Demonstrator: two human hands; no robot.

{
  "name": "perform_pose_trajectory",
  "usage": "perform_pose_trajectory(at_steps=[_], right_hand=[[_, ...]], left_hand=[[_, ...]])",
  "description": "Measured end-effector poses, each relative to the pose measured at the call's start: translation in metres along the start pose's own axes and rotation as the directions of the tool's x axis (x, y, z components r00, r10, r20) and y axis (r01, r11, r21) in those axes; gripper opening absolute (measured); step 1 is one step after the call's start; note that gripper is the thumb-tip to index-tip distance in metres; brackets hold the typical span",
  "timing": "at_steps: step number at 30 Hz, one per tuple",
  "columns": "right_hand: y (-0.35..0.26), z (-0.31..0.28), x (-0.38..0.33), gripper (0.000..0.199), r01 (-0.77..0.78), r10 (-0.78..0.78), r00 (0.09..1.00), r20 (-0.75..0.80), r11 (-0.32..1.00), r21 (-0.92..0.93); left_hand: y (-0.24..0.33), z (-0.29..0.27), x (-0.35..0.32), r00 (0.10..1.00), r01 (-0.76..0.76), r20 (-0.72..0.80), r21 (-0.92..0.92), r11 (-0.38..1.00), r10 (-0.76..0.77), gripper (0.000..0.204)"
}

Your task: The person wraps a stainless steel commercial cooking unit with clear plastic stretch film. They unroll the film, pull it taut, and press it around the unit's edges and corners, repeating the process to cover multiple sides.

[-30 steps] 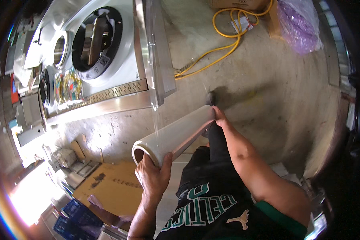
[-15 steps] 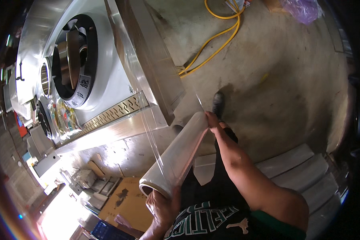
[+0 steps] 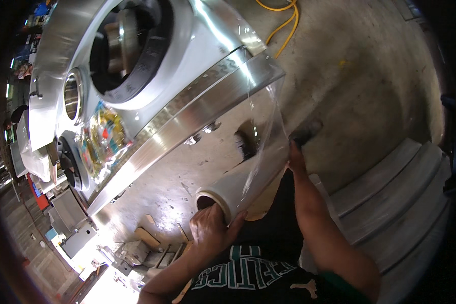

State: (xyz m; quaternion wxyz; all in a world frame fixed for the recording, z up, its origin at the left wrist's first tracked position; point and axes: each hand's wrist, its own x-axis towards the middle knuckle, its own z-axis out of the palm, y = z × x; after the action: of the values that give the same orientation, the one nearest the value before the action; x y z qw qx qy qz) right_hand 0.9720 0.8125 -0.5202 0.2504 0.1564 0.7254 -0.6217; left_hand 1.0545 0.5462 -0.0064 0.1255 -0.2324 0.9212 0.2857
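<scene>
A large roll of clear stretch film (image 3: 245, 187) slants in front of my body, held at both ends. My left hand (image 3: 210, 230) grips the near end, with fingers in the hollow core and the thumb along the outside. At the far end my right hand (image 3: 296, 161) holds the roll; its fingers are partly hidden. From the roll a clear sheet of film (image 3: 268, 114) stretches up to the corner of a stainless steel stove (image 3: 180, 124), on the left. The stove's top carries a black burner ring (image 3: 159, 50).
A clear bag of colourful parts (image 3: 106, 137) lies on the stove top, by a round metal-rimmed opening (image 3: 73, 96). A yellow cable (image 3: 287, 30) crosses the concrete floor. Long grey wrapped pieces (image 3: 385, 187) lie at the right. Equipment and boxes (image 3: 137, 253) stand at the lower left.
The stove now appears larger and turned, with its corner farther right. Both hands have shifted right with the roll, and the film sheet spans from the corner to it.
</scene>
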Motion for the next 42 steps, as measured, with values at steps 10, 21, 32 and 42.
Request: perform_pose_trajectory(at_steps=[10, 21, 32, 42], right_hand=[[0.009, -0.041, -0.258, 0.058, -0.492, 0.584, 0.810, -0.059, 0.731, 0.473], [0.115, 0.074, -0.496, 0.063, -0.583, 0.649, 0.759, -0.043, 0.708, 0.398], [0.217, 0.251, -0.701, 0.059, -0.443, 0.600, 0.793, -0.106, 0.687, 0.577], [0.298, 0.432, -0.864, 0.053, -0.366, 0.554, 0.827, -0.094, 0.659, 0.657]], left_hand=[[-0.105, -0.011, -0.181, 0.966, -0.096, 0.236, -0.048, 0.994, 0.105, 0.056], [-0.231, -0.090, -0.340, 0.943, -0.191, 0.271, -0.024, 0.981, 0.190, 0.051], [-0.468, -0.178, -0.417, 0.850, -0.396, 0.316, -0.143, 0.907, 0.421, 0.050], [-0.646, -0.286, -0.521, 0.858, -0.440, 0.231, -0.129, 0.889, 0.458, 0.051]])
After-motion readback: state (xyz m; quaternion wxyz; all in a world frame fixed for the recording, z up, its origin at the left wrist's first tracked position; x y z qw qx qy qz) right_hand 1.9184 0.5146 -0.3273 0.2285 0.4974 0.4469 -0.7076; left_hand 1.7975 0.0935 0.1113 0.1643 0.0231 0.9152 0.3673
